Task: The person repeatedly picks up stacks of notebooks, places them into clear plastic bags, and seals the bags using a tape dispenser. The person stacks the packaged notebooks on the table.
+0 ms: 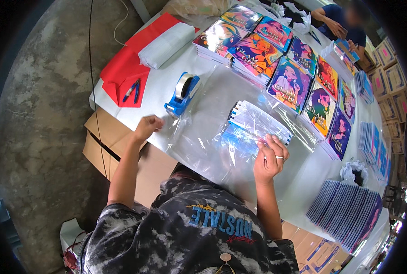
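A flat bundle (pixel 251 128) in glossy clear plastic film, white and blue with a spiral-bound edge, lies on the table in front of me. My right hand (pixel 271 157), wearing a ring, has its bent fingers at the bundle's near right side, pinching the film there. Off the table's near left edge, my left hand (pixel 148 128) is held up with its fingers curled together. Anything between those fingers is too small to make out. A blue tape dispenser (pixel 178 107) with a roll of clear tape stands beyond my left hand.
Stacks of colourful spiral notebooks (pixel 289 84) fill the table's far side. Red sheets (pixel 114 75) with pens and a white roll (pixel 167 44) lie far left. A tall notebook pile (pixel 345 212) stands near right. Another person (pixel 343 27) works at the far right; cartons (pixel 395 82) are stacked behind.
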### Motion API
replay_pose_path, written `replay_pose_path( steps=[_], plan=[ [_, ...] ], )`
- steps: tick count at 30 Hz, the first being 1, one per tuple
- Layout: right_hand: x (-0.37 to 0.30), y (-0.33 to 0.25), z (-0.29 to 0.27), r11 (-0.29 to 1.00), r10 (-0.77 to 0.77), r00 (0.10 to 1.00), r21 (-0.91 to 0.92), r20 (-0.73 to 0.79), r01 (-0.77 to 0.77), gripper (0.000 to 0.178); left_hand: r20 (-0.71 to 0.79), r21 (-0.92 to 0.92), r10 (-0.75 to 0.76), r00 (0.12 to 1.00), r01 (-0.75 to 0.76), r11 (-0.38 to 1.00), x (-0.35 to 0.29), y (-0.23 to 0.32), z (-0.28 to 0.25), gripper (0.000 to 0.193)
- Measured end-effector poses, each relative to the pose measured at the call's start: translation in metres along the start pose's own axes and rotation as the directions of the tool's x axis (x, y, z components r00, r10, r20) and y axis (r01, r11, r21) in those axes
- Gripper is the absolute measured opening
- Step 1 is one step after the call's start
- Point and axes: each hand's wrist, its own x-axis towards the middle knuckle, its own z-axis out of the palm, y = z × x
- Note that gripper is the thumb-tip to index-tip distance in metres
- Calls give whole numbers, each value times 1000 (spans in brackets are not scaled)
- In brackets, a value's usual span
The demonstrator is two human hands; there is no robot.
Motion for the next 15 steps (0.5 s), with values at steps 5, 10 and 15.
replay_pose_path(
  steps=[5, 10, 15],
  plan=[
    [-4, 5, -3, 1000, 22, 1000, -5, 7, -22, 16, -412, -144, 204, 888, -285, 948, -4, 124, 81, 23],
    [3, -2, -4, 1000, 14, 999, -7, 34, -14, 19, 357, -389, 54, 933, 96, 916, -85, 172, 203, 34],
    [12, -10, -19, 982, 107, 941, -185, 320, -49, 39, 295, -324, -36, 955, 135, 936, -82, 139, 225, 40]
  ],
)
